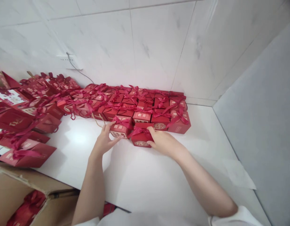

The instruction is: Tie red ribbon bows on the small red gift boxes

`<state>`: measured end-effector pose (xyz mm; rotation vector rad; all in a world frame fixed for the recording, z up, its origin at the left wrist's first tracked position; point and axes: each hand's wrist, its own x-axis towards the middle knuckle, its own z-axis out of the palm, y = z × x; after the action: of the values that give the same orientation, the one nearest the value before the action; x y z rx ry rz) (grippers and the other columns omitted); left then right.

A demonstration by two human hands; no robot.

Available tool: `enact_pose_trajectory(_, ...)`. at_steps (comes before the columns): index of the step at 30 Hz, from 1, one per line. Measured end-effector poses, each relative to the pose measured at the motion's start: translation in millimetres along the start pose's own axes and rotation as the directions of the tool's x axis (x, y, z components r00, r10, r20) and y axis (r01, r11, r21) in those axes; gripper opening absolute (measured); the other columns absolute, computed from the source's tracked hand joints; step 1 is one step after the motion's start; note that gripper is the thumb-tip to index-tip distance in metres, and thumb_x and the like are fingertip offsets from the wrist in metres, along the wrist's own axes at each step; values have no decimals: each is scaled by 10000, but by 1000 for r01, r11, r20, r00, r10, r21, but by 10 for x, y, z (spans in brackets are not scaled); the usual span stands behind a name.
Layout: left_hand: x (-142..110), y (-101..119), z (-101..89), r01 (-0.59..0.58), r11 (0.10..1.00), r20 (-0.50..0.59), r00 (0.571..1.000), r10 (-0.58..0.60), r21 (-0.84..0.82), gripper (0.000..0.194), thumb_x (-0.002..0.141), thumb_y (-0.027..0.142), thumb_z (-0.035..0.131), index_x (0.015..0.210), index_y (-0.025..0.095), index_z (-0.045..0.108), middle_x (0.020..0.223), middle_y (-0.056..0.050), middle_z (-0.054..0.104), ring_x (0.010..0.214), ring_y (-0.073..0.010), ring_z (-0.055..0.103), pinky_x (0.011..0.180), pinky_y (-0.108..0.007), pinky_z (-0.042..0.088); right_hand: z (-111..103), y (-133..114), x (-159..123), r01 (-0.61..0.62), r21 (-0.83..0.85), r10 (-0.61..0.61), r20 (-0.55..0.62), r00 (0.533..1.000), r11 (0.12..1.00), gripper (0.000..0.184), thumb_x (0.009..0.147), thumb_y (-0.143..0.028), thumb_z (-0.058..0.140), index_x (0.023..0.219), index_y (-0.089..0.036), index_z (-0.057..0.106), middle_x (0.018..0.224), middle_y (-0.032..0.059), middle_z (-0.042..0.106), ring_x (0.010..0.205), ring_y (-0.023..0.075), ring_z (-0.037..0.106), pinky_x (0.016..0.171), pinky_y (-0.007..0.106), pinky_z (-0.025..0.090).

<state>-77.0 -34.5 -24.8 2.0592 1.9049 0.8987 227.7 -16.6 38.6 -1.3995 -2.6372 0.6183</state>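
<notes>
Right grip (164, 142) clamped on red box (138, 139), left grip (102, 142) on paler box (118, 127); likely light, stiff but crushable card, best held by sides

The boxes (179, 128) are red, some deep, some rosier, with crimson ribbons (160, 102). Of the middle two nearest the front, the right box (137, 138) is deep red with a round, pale gold emblem; the left box (126, 123) is rosier, with pale characters above a cream panel patterned in a darker tone. The table (145, 175) is plain white, the wall (156, 34) white with grey marbling and grey joint lines, the side panel (267, 103) pale bluish grey, the carton (62, 207) brown, the sleeve (239, 217) white.
</notes>
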Motion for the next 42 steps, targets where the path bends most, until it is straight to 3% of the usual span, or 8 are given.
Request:
enact_pose_trajectory(8,85,-35,241,-104,980,-38,994,99,-167,875,761,473,733,1458,211,275,1385,-154,422,1279,-307,472,1080,-469,403,230,-59,203,-6,3,7,-54,998,1000,413,913,-261,555,1276,-155,390,991,147,714,871,304,710,653,308,461)
enact_pose_trajectory(12,111,-31,341,-136,986,-240,964,109,-97,951,797,474,691,1528,194,151,1473,-187,313,1382,-338,333,1140,-522,301,277,-51,260,-37,25,38,-64,997,999,533,916,-269,553,1387,-163,327,1026,142,710,912,305,704,721,340,493)
enact_pose_trajectory(16,91,131,299,-105,992,-457,881,124,67,938,802,437,681,1532,172,155,1498,-197,288,1411,-339,274,1169,-514,241,190,-11,202,-22,50,31,-179,983,998,730,878,-483,592,1464,-162,298,1203,182,625,1079,343,627,843,425,502)
enact_pose_trajectory(20,52,283,226,-155,964,-330,918,221,215,817,814,455,639,1502,193,283,1559,-151,257,1458,-344,210,1198,-499,172,192,73,224,63,85,-31,-338,941,994,898,806,-640,603,1503,-183,269,1460,187,408,1336,361,388,1042,535,386)
enact_pose_trajectory(25,65,278,296,-240,945,-172,944,281,223,576,944,409,389,1490,230,350,1514,-70,416,1454,-274,278,1221,-480,22,360,144,379,193,185,-127,-316,940,964,924,832,-708,513,1516,-152,233,1561,159,286,1432,299,245,1149,506,269)
enact_pose_trajectory(33,84,275,326,-246,924,-144,944,297,292,415,956,371,413,1333,295,567,1423,-33,530,1369,-256,413,1213,-489,-40,236,77,265,90,153,-51,-240,969,984,912,794,-618,623,1504,-162,276,1415,173,432,1304,347,390,1071,486,361)
enact_pose_trajectory(38,89,252,289,-141,938,-227,949,219,316,490,840,475,616,1283,268,597,1347,-76,581,1310,-300,469,1210,-503,-25,-1,174,11,12,75,-9,-39,999,997,974,731,-572,690,1505,-147,279,1315,192,481,1218,372,479,959,472,449)
enact_pose_trajectory(42,101,183,204,-65,945,-268,951,156,322,426,895,372,542,1310,277,565,1380,-62,565,1327,-284,456,1199,-510,-61,-185,259,-165,-64,51,64,9,998,997,1039,710,-615,679,1508,-100,259,1329,219,479,1196,384,502,892,460,487)
